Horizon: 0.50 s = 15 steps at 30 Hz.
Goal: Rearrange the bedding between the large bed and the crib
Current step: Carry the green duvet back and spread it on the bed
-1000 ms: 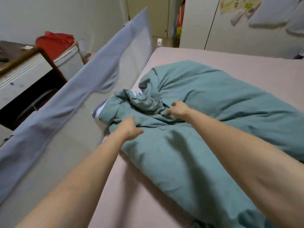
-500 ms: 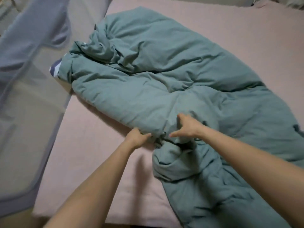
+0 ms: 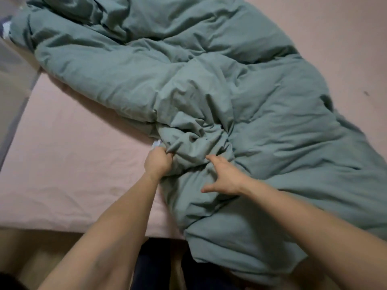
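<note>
A rumpled teal duvet (image 3: pixel 209 84) lies diagonally across the large bed's pink sheet (image 3: pixel 62 164), its near end hanging over the front edge. My left hand (image 3: pixel 158 162) is clenched on a bunched fold at the duvet's near edge, where a scrap of white shows. My right hand (image 3: pixel 223 177) rests on the duvet just to the right, fingers spread, thumb out, gripping nothing. The crib is out of view.
A grey mesh bed rail (image 3: pixel 12 84) runs along the bed's left side. A striped blue-and-white cloth (image 3: pixel 5 28) peeks out at the duvet's far left corner. The bed's front edge (image 3: pixel 73 229) and my dark trousers (image 3: pixel 155 266) lie below.
My view has tilted down and both hands have come toward the bed's front edge along the duvet. The left hand now clutches a fold; the right has spread its fingers apart.
</note>
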### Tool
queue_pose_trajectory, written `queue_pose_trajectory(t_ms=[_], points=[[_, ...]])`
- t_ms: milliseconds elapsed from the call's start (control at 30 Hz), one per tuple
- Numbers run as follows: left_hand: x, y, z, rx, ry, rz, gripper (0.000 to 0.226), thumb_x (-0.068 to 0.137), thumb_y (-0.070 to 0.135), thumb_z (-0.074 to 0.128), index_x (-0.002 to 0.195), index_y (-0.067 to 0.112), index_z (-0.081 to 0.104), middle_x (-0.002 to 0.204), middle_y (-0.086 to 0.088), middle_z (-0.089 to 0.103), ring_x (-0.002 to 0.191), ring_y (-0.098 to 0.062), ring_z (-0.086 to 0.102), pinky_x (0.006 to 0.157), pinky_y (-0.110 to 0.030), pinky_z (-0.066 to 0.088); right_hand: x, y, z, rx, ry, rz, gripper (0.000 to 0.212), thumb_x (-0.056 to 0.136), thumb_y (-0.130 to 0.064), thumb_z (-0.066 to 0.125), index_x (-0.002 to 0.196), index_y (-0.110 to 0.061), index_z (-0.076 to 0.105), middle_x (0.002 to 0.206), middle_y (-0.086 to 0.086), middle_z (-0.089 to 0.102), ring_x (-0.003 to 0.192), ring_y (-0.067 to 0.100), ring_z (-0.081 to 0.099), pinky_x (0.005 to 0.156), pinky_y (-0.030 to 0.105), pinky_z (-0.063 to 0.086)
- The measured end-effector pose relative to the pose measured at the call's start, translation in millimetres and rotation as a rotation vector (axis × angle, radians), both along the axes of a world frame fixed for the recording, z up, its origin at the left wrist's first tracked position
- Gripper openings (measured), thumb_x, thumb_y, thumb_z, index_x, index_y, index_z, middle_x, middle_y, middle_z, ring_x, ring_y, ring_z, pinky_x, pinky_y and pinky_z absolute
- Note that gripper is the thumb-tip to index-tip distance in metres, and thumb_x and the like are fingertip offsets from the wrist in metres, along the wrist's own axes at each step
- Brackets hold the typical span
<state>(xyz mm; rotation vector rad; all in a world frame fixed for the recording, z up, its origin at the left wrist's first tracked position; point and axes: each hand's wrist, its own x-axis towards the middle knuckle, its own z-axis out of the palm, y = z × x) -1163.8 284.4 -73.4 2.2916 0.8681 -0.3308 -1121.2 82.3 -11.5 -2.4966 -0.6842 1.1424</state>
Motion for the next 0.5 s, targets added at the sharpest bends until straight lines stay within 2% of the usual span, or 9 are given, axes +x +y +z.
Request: queue_pose_trajectory(t_ms=[67, 100, 167, 200, 267, 300, 333, 400, 500], points=[[10, -2, 29, -0.223, -0.166, 0.221, 0.021, 0.084, 0.021, 0.060, 0.068, 0.009, 0.065, 0.077, -0.013, 0.066, 0.079, -0.024, 0.061, 0.069, -0.033, 0.045, -7, -2, 10, 0.098, 0.023, -0.058, 0.120, 0.063, -0.050, 0.082, 0.152, -0.018, 0.008, 0.156, 0.007, 0.019, 0.143, 0.021, 0.021, 0.117, 0.032, 0.023], [17, -3, 53, -0.385, -0.259, 0.360, 0.020, 0.081, 0.020, 0.064, 0.064, 0.011, 0.066, 0.072, -0.008, 0.066, 0.077, -0.019, 0.060, 0.069, -0.032, 0.046, -11, 2, 16, 0.162, 0.041, -0.130, 0.125, 0.061, -0.052, 0.083, 0.152, -0.019, 0.004, 0.157, 0.005, 0.015, 0.145, 0.019, 0.017, 0.118, 0.033, 0.020], [28, 1, 108, -0.664, -0.438, 0.551, 0.006, 0.079, 0.012, 0.067, 0.075, 0.012, 0.071, 0.082, -0.005, 0.070, 0.081, -0.018, 0.063, 0.078, -0.030, 0.051, -15, 17, 29, 0.277, 0.050, -0.301, 0.127, 0.058, -0.056, 0.082, 0.152, -0.022, 0.003, 0.159, 0.002, 0.008, 0.147, 0.017, 0.009, 0.119, 0.036, 0.017], [31, 8, 139, -0.747, -0.494, 0.606, 0.006, 0.081, 0.008, 0.067, 0.084, 0.009, 0.071, 0.088, -0.005, 0.071, 0.083, -0.018, 0.065, 0.081, -0.029, 0.052, -13, 29, 38, 0.319, 0.026, -0.366, 0.119, 0.061, -0.057, 0.080, 0.151, -0.022, 0.010, 0.158, 0.002, 0.010, 0.146, 0.017, 0.011, 0.119, 0.037, 0.018], [32, 21, 190, -0.884, -0.551, 0.640, 0.009, 0.084, 0.005, 0.065, 0.091, 0.006, 0.070, 0.084, -0.003, 0.072, 0.077, -0.014, 0.067, 0.076, -0.025, 0.056, 0, 47, 54, 0.406, -0.011, -0.443, 0.078, 0.073, -0.050, 0.074, 0.136, -0.019, 0.040, 0.144, 0.008, 0.037, 0.135, 0.018, 0.034, 0.108, 0.030, 0.031], [30, 28, 209, -0.931, -0.573, 0.613, 0.008, 0.086, 0.005, 0.063, 0.091, 0.006, 0.069, 0.077, 0.000, 0.072, 0.069, -0.011, 0.067, 0.068, -0.022, 0.056, 7, 55, 65, 0.447, -0.033, -0.423, 0.051, 0.080, -0.042, 0.071, 0.118, -0.015, 0.052, 0.122, 0.007, 0.053, 0.117, 0.017, 0.048, 0.094, 0.026, 0.037], [25, 35, 227, -0.962, -0.598, 0.588, 0.007, 0.089, 0.005, 0.061, 0.090, 0.006, 0.068, 0.070, 0.001, 0.070, 0.061, -0.008, 0.066, 0.062, -0.020, 0.054, 12, 66, 80, 0.467, -0.072, -0.387, 0.027, 0.085, -0.031, 0.067, 0.099, -0.011, 0.056, 0.098, 0.005, 0.058, 0.097, 0.017, 0.053, 0.080, 0.025, 0.037], [12, 45, 246, -1.000, -0.650, 0.576, 0.010, 0.091, 0.004, 0.058, 0.086, 0.007, 0.065, 0.064, 0.002, 0.068, 0.055, -0.005, 0.063, 0.055, -0.017, 0.051, 22, 87, 105, 0.450, -0.166, -0.355, 0.014, 0.091, -0.015, 0.057, 0.079, -0.009, 0.052, 0.075, 0.006, 0.052, 0.079, 0.019, 0.049, 0.066, 0.026, 0.029], [-8, 58, 249, -0.977, -0.668, 0.608, 0.021, 0.092, 0.001, 0.056, 0.073, 0.011, 0.057, 0.048, 0.004, 0.056, 0.040, -0.005, 0.050, 0.040, -0.016, 0.040, 19, 111, 130, 0.470, -0.065, -0.428, 0.004, 0.091, -0.015, 0.055, 0.090, -0.012, 0.052, 0.078, 0.000, 0.052, 0.085, 0.017, 0.051, 0.067, 0.026, 0.033]])
